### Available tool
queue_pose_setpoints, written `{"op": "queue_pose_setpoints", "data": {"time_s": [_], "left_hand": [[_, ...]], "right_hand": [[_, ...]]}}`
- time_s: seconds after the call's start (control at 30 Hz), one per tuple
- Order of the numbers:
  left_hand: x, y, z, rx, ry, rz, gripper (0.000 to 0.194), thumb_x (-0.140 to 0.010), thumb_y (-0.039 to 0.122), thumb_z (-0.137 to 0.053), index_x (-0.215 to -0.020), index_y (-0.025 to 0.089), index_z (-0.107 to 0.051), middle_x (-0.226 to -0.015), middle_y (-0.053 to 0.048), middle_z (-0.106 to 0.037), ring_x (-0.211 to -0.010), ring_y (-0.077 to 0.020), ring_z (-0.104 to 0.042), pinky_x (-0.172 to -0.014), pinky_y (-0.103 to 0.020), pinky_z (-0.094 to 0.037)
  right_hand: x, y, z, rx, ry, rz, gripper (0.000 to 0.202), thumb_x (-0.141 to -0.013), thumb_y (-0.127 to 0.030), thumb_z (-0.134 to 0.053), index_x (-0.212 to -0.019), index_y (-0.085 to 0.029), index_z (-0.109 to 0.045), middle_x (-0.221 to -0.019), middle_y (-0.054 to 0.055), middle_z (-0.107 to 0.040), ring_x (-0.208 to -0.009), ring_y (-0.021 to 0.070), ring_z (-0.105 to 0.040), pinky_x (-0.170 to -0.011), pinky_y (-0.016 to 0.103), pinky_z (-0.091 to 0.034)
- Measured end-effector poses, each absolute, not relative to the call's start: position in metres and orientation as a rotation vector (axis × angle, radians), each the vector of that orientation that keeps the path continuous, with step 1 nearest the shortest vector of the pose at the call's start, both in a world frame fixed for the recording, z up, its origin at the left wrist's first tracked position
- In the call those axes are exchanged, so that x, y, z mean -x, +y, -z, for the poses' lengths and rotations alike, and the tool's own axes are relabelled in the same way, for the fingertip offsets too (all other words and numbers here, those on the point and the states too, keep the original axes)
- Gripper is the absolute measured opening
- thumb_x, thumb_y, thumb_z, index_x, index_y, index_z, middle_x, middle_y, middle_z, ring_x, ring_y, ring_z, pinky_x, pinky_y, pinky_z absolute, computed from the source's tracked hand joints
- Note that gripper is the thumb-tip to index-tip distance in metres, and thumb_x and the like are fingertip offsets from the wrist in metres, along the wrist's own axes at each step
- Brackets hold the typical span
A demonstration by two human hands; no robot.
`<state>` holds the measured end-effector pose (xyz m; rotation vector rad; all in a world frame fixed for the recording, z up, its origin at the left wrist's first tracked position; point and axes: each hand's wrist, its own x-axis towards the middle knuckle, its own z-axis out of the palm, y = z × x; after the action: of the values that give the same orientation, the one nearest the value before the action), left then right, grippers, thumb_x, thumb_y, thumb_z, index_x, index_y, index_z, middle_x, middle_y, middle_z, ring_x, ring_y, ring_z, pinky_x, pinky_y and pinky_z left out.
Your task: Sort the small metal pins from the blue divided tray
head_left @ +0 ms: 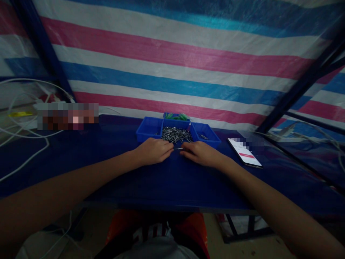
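Left hand (153, 151) and right hand (201, 153), each closed in a pinch on the slim rod (178, 149) between.

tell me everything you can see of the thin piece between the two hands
The thin piece is straight and pale silvery, metal by its look. It lies nearly level, left to right, over the blue tabletop, nearer the wearer than the heap of small metal pieces. Fingers of the left hand hold one end, those of the right hand the other, hiding both tips; finer detail is too small to tell.
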<state>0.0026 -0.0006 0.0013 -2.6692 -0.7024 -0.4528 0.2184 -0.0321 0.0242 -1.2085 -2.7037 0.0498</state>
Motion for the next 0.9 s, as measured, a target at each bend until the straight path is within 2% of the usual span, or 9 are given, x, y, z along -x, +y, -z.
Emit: {"op": "queue_pose_setpoints", "data": {"time_s": [0.1, 0.23, 0.37, 0.9], "left_hand": [[-0.0027, -0.0012, -0.0015, 2.661, -0.703, 0.452, 0.024, -0.091, 0.027, -0.037, -0.083, 0.016, -0.056, -0.077, -0.003, -0.063, -0.071, -0.0141, -0.060, -0.059, -0.023, -0.041], [-0.0028, -0.0014, -0.0010, 2.655, -0.703, 0.452, 0.025, -0.092, 0.027, -0.035, -0.084, 0.015, -0.056, -0.076, -0.003, -0.064, -0.070, -0.0142, -0.061, -0.058, -0.024, -0.040], [-0.0030, -0.0015, -0.0015, 2.659, -0.722, 0.447, 0.025, -0.092, 0.029, -0.035, -0.083, 0.016, -0.056, -0.075, -0.002, -0.064, -0.068, -0.0143, -0.061, -0.056, -0.024, -0.039], [-0.0015, -0.0007, -0.0011, 2.694, -0.664, 0.474, 0.023, -0.089, 0.027, -0.038, -0.080, 0.016, -0.056, -0.070, -0.001, -0.063, -0.061, -0.0121, -0.060, -0.049, -0.022, -0.035]], "right_hand": [[-0.2179, -0.0332, -0.0250, 1.221, -2.651, -0.103, 0.019, -0.090, -0.030, -0.044, -0.101, -0.016, -0.049, -0.072, 0.002, -0.060, -0.063, 0.0131, -0.055, -0.056, 0.023, -0.031], [-0.2181, -0.0323, -0.0248, 1.219, -2.703, -0.019, 0.016, -0.091, -0.028, -0.040, -0.090, -0.016, -0.051, -0.070, 0.003, -0.058, -0.061, 0.0128, -0.053, -0.057, 0.024, -0.030], [-0.2185, -0.0298, -0.0233, 1.152, -2.759, -0.018, 0.023, -0.093, -0.028, -0.036, -0.082, -0.016, -0.052, -0.069, 0.002, -0.057, -0.060, 0.0113, -0.050, -0.059, 0.025, -0.030], [-0.2174, -0.0309, -0.0246, 1.149, -2.755, -0.073, 0.024, -0.093, -0.029, -0.036, -0.081, -0.016, -0.052, -0.071, 0.003, -0.058, -0.062, 0.0115, -0.051, -0.060, 0.024, -0.031]]}}
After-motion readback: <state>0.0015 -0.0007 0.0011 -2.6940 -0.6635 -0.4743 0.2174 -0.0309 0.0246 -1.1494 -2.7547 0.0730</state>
